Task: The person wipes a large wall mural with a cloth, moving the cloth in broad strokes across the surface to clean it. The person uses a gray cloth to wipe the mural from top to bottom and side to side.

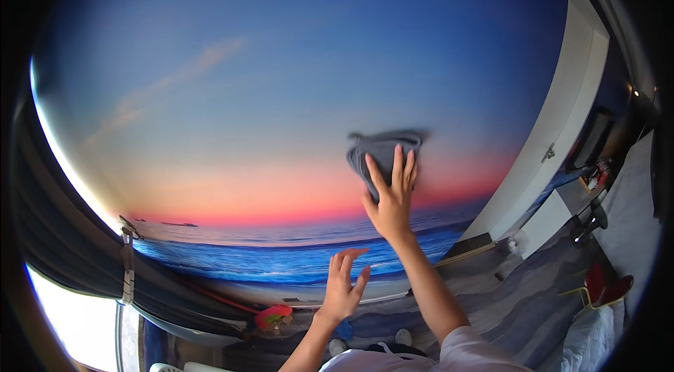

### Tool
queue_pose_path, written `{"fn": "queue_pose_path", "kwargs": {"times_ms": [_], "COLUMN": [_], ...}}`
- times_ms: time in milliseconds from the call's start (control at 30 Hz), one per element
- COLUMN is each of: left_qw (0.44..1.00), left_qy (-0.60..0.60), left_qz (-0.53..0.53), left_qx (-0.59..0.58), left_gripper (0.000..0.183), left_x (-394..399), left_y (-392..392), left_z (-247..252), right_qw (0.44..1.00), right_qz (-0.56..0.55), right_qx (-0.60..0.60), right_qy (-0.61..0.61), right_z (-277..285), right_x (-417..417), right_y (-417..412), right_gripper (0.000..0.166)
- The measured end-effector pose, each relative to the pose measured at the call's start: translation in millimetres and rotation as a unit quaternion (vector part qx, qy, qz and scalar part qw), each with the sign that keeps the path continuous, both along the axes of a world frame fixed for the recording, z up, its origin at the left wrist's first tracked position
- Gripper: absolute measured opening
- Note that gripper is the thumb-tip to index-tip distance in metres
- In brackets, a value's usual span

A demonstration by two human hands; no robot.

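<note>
A folded grey cloth (387, 159) lies flat against a wall mural of a sunset sky and sea (295, 109). My right hand (392, 195) presses on the cloth with its fingers spread, holding it to the wall. Lower and to the left, my left hand (343, 285) is raised in front of the mural's sea part, fingers apart and slightly bent, with nothing in it.
A dark curtain (58, 214) with a tieback hangs at the left by a bright window. On the floor below stands a red object (274, 315). At right are a white door (547, 109), a white cabinet (547, 222), a red chair (605, 288) and a bed (632, 203).
</note>
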State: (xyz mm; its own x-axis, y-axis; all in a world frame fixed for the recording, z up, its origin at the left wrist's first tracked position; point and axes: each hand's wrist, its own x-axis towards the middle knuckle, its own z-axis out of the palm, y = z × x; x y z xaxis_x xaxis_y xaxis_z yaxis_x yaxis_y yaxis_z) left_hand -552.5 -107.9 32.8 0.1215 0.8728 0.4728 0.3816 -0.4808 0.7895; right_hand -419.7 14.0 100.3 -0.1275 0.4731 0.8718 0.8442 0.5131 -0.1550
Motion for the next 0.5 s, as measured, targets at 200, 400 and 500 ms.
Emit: {"fn": "queue_pose_path", "kwargs": {"times_ms": [200, 400, 500], "left_qw": [0.999, 0.999, 0.999], "left_qy": [-0.034, -0.027, -0.015], "left_qz": [-0.002, 0.005, -0.009], "left_qx": [-0.04, -0.039, -0.049], "left_gripper": [0.029, 0.029, 0.032], "left_x": [1, 20, 39], "left_y": [-2, 1, 2], "left_z": [-4, -9, -9], "right_qw": [0.999, 0.999, 0.998], "right_qz": [-0.03, -0.047, -0.054], "right_qx": [-0.022, 0.007, 0.009], "right_qy": [0.006, 0.023, 0.044], "right_z": [-78, -97, -96], "right_x": [27, 74, 109], "right_y": [-4, 6, 8], "right_gripper": [0.061, 0.055, 0.056]}}
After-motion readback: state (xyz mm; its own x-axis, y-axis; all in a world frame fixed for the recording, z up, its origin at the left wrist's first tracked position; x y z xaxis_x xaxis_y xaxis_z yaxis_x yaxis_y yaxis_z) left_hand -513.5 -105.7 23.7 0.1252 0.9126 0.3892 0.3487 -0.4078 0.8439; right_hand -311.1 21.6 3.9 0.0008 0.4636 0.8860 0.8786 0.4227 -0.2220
